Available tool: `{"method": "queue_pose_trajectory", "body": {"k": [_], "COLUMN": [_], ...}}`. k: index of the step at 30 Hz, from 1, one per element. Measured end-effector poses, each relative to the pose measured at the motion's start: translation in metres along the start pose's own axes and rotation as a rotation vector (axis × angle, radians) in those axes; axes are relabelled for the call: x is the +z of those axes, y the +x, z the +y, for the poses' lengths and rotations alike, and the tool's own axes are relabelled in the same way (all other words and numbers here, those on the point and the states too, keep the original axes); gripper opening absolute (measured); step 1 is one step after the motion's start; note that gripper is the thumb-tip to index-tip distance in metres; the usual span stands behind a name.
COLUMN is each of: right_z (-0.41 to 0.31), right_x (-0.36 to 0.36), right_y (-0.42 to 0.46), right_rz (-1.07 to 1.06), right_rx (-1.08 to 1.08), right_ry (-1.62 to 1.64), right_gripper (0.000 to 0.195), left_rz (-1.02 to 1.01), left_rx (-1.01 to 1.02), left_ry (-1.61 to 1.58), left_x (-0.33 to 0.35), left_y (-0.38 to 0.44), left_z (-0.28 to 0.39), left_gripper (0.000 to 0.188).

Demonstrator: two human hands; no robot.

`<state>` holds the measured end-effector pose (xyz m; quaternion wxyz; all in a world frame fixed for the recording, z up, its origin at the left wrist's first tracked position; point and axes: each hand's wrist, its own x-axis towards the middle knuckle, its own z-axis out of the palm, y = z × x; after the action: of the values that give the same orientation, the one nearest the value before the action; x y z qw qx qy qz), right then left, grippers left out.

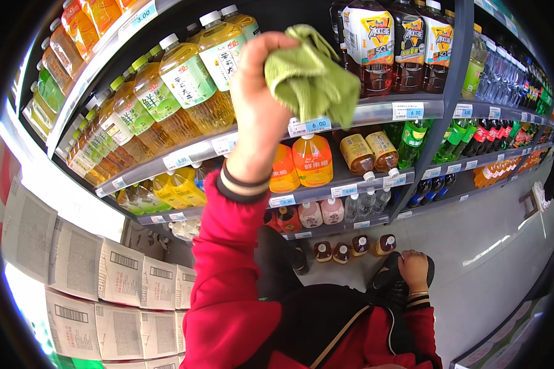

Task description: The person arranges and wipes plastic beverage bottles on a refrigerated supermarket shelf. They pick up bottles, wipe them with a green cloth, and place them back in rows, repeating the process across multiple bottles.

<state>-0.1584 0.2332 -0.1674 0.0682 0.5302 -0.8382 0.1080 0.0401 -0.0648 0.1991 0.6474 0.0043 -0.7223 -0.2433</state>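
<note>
A crumpled green cloth is bunched in my raised left hand, with its thumb and fingers pressed around it. Cloth and hand are in front of the upper drinks shelf, overlapping its price-label edge; whether the cloth touches the shelf cannot be told. Left of the hand stand large jasmine tea bottles, and to its right dark iced tea bottles. Lower right, my right hand rests on my dark-clad knee; it shows no held object, and its fingers are partly hidden.
Several tea bottles stand on the grey floor near my feet. Stacked cardboard cartons rise on the left. Orange juice bottles and two tilted tea bottles occupy the shelf below. A grey upright divides the shelving.
</note>
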Motion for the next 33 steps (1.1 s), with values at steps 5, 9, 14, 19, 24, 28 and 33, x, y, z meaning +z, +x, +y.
{"method": "queue_pose_trajectory", "body": {"k": [5, 9, 14, 19, 24, 28, 33], "right_z": [-0.003, -0.026, -0.139, -0.205, -0.219, -0.241, -0.225], "right_x": [-0.003, -0.078, -0.239, -0.264, -0.245, -0.224, -0.193], "right_y": [0.005, 0.056, 0.176, 0.299, 0.371, 0.412, 0.514], "right_rz": [-0.108, 0.089, 0.512, 0.405, -0.124, -0.038, -0.125], "right_rx": [-0.028, -0.035, -0.569, -0.694, -0.613, -0.481, -0.510], "right_ry": [0.178, 0.400, 0.539, 0.336, 0.183, 0.001, -0.092], "right_gripper": [0.017, 0.022, 0.032, 0.047, 0.052, 0.050, 0.049], "left_rz": [-0.369, -0.612, -0.966, -1.184, -1.309, -1.361, -1.188], "left_rx": [0.316, -0.011, -0.518, -0.693, -0.726, -0.789, -0.689], "left_ry": [1.006, 0.251, -0.098, -0.261, -0.254, -0.233, -0.235], "left_x": [-0.008, -0.023, -0.035, -0.018, -0.012, -0.018, 0.002], "left_y": [0.004, -0.067, -0.205, -0.300, -0.308, -0.296, -0.340], "left_z": [-0.039, -0.012, -0.048, -0.087, -0.100, -0.118, -0.153], "left_gripper": [0.026, 0.033, 0.015, 0.020, 0.023, 0.023, 0.023]}}
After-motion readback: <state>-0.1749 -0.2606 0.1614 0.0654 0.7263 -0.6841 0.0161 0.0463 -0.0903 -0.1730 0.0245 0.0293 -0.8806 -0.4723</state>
